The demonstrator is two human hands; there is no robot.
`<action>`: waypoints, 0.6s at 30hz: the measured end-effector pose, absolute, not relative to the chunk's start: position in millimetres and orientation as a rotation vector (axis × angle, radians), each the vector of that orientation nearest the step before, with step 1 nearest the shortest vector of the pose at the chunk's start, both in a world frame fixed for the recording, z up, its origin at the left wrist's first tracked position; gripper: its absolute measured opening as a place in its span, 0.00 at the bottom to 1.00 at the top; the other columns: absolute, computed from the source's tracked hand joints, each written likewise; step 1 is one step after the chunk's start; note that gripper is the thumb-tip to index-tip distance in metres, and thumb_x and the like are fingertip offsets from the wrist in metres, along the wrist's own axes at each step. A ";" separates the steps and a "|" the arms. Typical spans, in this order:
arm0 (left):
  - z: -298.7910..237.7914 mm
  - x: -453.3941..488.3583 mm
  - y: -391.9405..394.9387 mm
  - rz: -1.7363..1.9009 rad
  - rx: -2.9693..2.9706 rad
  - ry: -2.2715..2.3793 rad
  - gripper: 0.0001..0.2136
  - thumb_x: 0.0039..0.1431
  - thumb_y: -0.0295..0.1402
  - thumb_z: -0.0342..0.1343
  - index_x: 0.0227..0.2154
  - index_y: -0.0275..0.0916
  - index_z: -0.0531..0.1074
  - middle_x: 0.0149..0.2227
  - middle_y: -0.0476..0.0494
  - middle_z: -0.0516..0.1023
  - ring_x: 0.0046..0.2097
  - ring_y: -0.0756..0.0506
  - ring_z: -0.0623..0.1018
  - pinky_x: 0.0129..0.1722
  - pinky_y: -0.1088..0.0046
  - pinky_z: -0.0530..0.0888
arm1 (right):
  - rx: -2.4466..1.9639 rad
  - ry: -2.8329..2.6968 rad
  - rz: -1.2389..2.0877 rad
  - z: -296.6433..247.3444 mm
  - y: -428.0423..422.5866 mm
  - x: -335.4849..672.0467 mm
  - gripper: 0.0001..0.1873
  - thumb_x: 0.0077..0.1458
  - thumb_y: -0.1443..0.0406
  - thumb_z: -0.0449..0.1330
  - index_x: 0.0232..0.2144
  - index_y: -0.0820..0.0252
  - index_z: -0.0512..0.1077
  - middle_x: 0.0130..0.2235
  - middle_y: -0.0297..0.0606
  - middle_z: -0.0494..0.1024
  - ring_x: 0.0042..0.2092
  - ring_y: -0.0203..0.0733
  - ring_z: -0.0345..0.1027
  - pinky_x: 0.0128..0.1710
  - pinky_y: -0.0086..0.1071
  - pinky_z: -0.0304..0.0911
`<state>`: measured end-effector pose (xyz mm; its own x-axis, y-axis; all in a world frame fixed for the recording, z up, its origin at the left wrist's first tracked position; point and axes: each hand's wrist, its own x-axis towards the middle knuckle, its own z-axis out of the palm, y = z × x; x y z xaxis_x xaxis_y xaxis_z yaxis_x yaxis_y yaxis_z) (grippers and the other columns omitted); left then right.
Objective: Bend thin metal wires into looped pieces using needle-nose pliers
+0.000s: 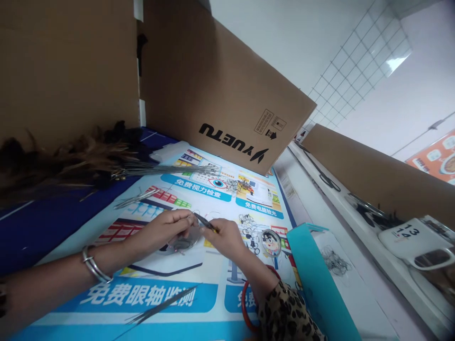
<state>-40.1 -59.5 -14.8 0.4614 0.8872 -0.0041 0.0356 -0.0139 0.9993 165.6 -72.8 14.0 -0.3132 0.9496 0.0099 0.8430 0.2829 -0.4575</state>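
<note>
My left hand (pixel 179 223), fingers pinched together, holds what looks like thin wire over the middle of the printed sheet. Pliers (pixel 208 222) with dark jaws are gripped in my right hand (pixel 227 237); their tip points at the left fingertips and meets them or nearly does. Just below the left fingers is a clear, round, see-through thing (pixel 185 240), partly covered by the hand. Small bent wire pieces (pixel 250 232) lie right of my hands, close to a round lidded tin or badge with a cartoon face (pixel 271 243).
Bundles of straight wires lie at the front (pixel 163 305) and left (pixel 138 196). Brown feathers (pixel 71 158) on wire stems rest at the far left. A cardboard box (pixel 227 90) walls off the back. A teal box (pixel 320 284) and red-handled scissors (pixel 245 303) are at right.
</note>
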 end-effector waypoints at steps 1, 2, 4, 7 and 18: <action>-15.3 -40.4 -59.5 0.834 1.426 0.876 0.11 0.61 0.40 0.51 0.28 0.39 0.70 0.22 0.53 0.68 0.20 0.52 0.63 0.19 0.77 0.59 | -1.633 -2.304 0.476 15.7 -72.0 166.7 0.15 0.59 0.56 0.59 0.24 0.57 0.71 0.25 0.28 0.68 0.30 0.33 0.62 0.28 0.25 0.49; -15.2 -40.7 -59.5 0.836 1.423 0.884 0.11 0.60 0.40 0.51 0.29 0.39 0.70 0.22 0.53 0.68 0.21 0.51 0.63 0.20 0.77 0.59 | -1.633 -2.322 0.429 16.9 -71.2 167.9 0.14 0.59 0.57 0.59 0.26 0.57 0.72 0.27 0.28 0.70 0.32 0.34 0.64 0.30 0.25 0.50; -13.9 -41.0 -59.6 0.839 1.420 0.911 0.11 0.60 0.41 0.52 0.29 0.39 0.70 0.22 0.53 0.68 0.22 0.51 0.64 0.21 0.77 0.60 | -1.640 -2.351 0.347 17.4 -69.3 170.6 0.12 0.60 0.56 0.59 0.28 0.56 0.73 0.29 0.30 0.72 0.34 0.34 0.66 0.31 0.26 0.52; -10.3 -40.9 -59.8 0.849 1.437 0.957 0.14 0.60 0.44 0.51 0.30 0.39 0.71 0.23 0.52 0.70 0.21 0.51 0.63 0.20 0.77 0.59 | -1.656 -2.380 0.237 15.3 -67.0 173.6 0.11 0.61 0.56 0.59 0.31 0.55 0.74 0.31 0.32 0.74 0.36 0.36 0.68 0.33 0.26 0.53; -2.6 -42.6 -61.8 0.907 1.748 1.135 0.15 0.59 0.43 0.48 0.23 0.40 0.70 0.21 0.52 0.68 0.24 0.48 0.67 0.24 0.76 0.61 | -1.648 -2.462 -0.194 5.3 -68.2 173.3 0.09 0.58 0.59 0.59 0.36 0.56 0.76 0.36 0.39 0.77 0.40 0.43 0.68 0.38 0.33 0.57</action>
